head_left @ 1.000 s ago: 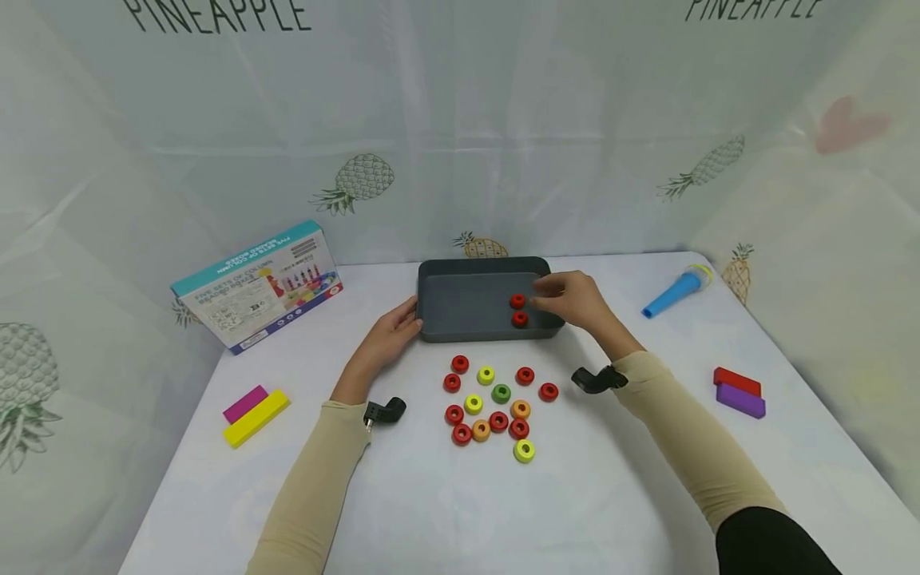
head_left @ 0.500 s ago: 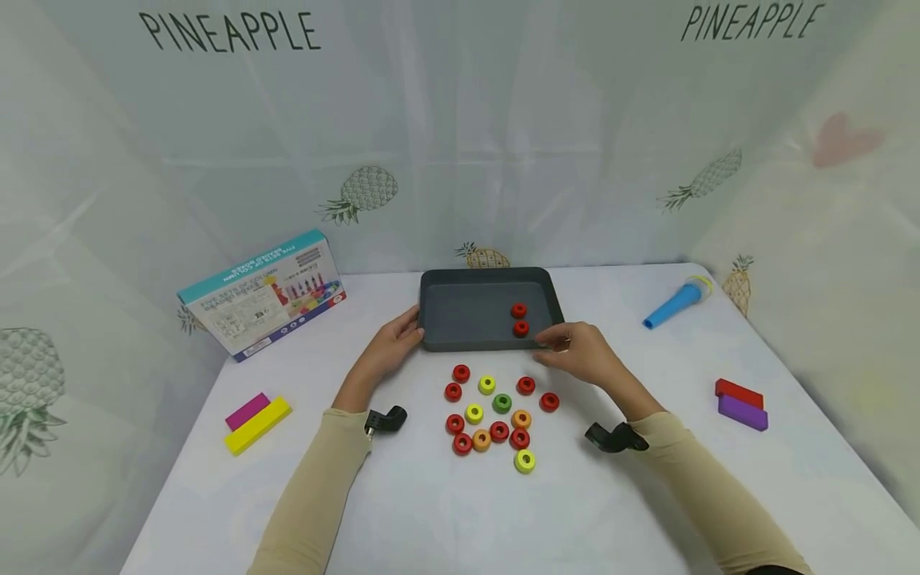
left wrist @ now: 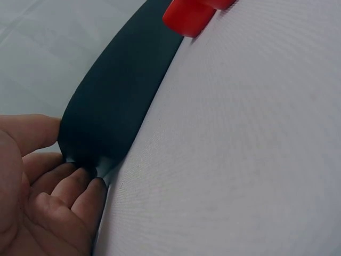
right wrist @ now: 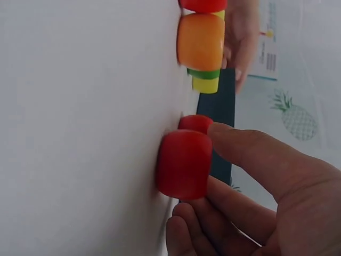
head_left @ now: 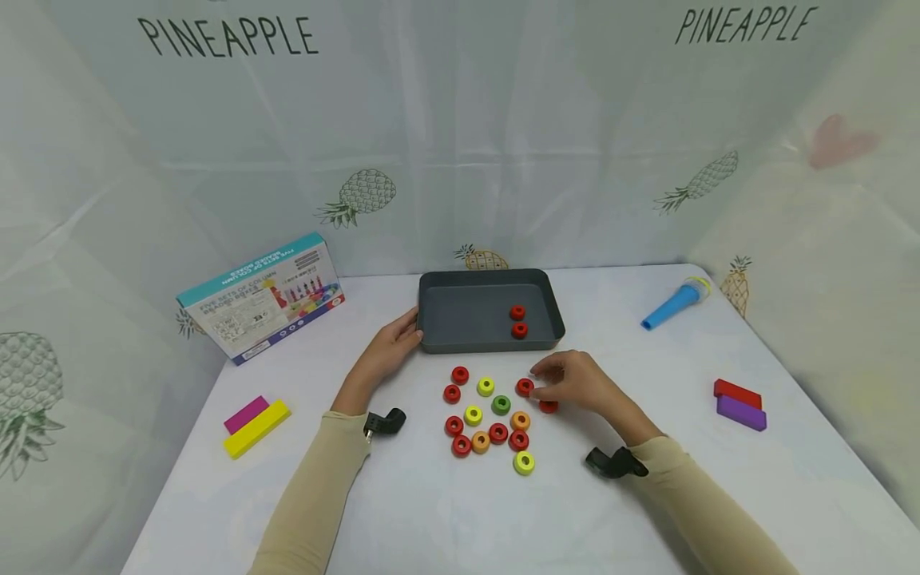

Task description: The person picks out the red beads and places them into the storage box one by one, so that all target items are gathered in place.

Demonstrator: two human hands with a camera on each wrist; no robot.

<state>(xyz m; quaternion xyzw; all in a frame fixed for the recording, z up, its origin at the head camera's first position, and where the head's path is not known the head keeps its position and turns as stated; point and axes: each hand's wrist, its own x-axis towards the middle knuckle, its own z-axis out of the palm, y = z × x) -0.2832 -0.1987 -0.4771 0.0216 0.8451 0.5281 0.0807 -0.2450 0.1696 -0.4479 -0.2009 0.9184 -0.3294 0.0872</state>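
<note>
My left hand [head_left: 386,349] holds the left front corner of a dark grey baking tray [head_left: 460,346]. In the left wrist view its thumb lies at the tray wall [left wrist: 106,106] and the other fingers curl against the corner. My right hand [head_left: 578,383] is low at a red ring bead [head_left: 524,387], thumb and forefinger parted beside it. In the right wrist view the thumb tip is right at this red bead [right wrist: 196,124], while a nearer red bead [right wrist: 184,164] hides part of the fingers. Two red beads [head_left: 518,321] sit inside the tray.
Several red, yellow, orange and green beads [head_left: 501,405] lie before the tray. A toy box [head_left: 262,299] leans at the back left; magenta and yellow blocks [head_left: 256,428] lie at left. A blue toy microphone [head_left: 672,307] and red and purple blocks [head_left: 741,411] are at right.
My right hand has left the tray's right side and come nearer to me, down to the red beads on the table. My left hand stays at the tray corner.
</note>
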